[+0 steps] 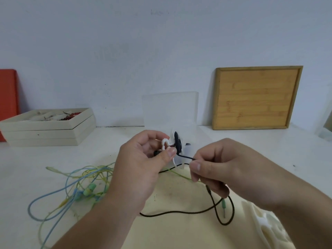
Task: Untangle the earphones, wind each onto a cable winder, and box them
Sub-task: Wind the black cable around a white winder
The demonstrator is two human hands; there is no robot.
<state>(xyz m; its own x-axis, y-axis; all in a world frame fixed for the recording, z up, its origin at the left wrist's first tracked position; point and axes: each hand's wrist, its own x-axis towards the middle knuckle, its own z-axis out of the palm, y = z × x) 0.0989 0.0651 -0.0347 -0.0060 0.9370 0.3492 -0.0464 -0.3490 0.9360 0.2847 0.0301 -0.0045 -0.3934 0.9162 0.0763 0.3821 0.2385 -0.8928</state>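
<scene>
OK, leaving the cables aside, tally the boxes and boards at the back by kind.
Boxes: 2, the clear box and the beige box
Boards: 2, the bamboo board and the red board, which the left edge cuts off
Total: 4

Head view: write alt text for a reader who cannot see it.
A left hand grips a white cable winder while the right hand pinches the black earphone cable leading to it. A blue and yellow-green earphone tangle lies left on the table, a clear box behind.

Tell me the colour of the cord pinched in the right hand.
The cord is black, clearest in the head view.
</scene>
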